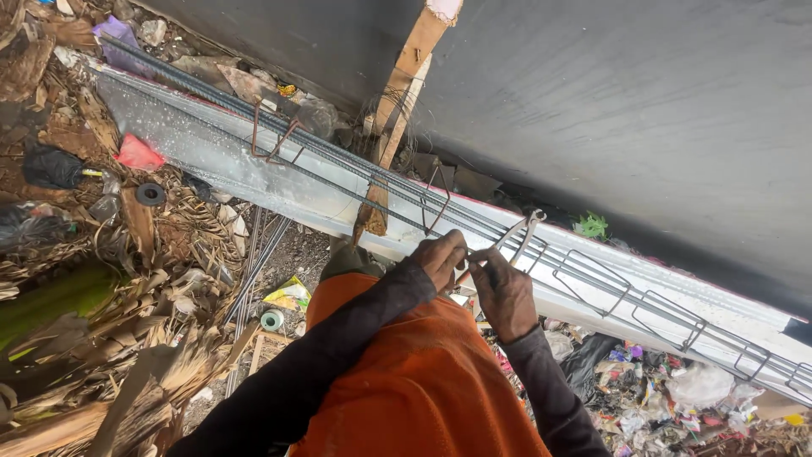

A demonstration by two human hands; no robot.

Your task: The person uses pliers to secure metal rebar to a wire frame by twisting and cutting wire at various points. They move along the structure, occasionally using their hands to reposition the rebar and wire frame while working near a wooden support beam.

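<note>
Over at the rebar cage [474,216] now, lying on a pale metal sheet [194,144] and running from eleven o'clock down to four o'clock beside a grey wall [626,101]. Left hand [441,256] curled shut on the long bars just at centre, knuckles up, fingers wrapped round steel. Right hand [505,292] right beside it, closed on the handles of a pair of pincers [520,234], nose pointing up toward one o'clock and sitting at a bar crossing; whether the nose is biting tie wire, cannot tell, too small to see. Bent stirrups [436,199] standing loose along the bars, one leaning at twelve o'clock near a wooden prop [397,101]. Dry leaves and rubbish [127,279] heaped at nine o'clock. Risks, as a judgement: pincers slipping off the crossing and nipping the left fingers, so close alongside; a stirrup tipping over if the bars roll on that slick sheet; footing going on the loose litter underneath.
</note>
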